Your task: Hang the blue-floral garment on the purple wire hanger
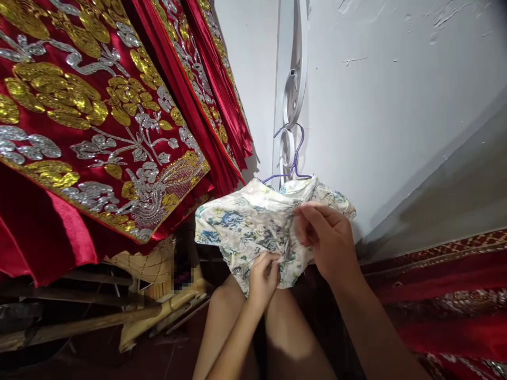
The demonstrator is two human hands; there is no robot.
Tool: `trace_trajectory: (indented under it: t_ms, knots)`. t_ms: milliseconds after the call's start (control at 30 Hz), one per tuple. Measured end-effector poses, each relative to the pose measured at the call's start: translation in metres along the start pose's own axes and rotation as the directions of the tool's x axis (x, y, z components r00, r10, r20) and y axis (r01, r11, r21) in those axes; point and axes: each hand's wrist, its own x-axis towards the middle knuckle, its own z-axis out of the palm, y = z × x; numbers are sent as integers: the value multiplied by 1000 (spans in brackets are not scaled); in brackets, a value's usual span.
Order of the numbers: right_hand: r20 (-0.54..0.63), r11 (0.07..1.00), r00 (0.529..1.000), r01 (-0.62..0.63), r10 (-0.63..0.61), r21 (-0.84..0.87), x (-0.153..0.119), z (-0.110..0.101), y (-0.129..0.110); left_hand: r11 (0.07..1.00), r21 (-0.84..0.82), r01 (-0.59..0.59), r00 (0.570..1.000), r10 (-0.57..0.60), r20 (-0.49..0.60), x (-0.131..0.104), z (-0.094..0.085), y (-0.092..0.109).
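- Shirt (pixel 245 224), floral on pale ground, one: before your fingers, on the hanger, its lower part above your knees (pixel 222 301)
- Left hand (pixel 263 277): fingers bent together, clamped on the shirt's lower front
- Right hand (pixel 327 232): fingers curled, thumb and forefinger close together at the front below the collar; blurred, so whether they grip cloth you cannot tell
- Hanger (pixel 294 163), purple: beyond your right fingertips, hook upward
- Drape (pixel 119 105), red, gold and silver trim: left of your fingers
- Wall (pixel 376 116), pale: beyond your fingers
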Motion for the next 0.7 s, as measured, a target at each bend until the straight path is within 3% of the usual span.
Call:
trace_trajectory:
  t_ms: [100, 233, 367, 467, 600, 700]
  knots:
    - [58, 999, 998, -21, 23, -40, -3, -7, 7, 993, -30, -112, 983, 106, -150, 22, -8, 34]
    - [106, 990, 994, 36, -22, -137, 2, -11, -3, 957, -138, -255, 938, 210, -276, 71, -18, 86]
    - [116, 970, 988, 125, -102, -208, 7, -11, -7, 958, -58, -282, 958, 279, -61, 113, -29, 110]
    - [73, 960, 985, 170, -157, -225, 8, -13, 6, 963, -4, -269, 963, 269, -32, 119, -31, 116]
    - [16, 926, 982, 184, -190, -329, 6, -15, 38, 957, 41, -289, 937, 291, -195, 113, -34, 129]
    - [22, 917, 996, 92, -91, -389, -4, -19, 60, 969, 18, -245, 857, 226, -464, 116, -54, 131]
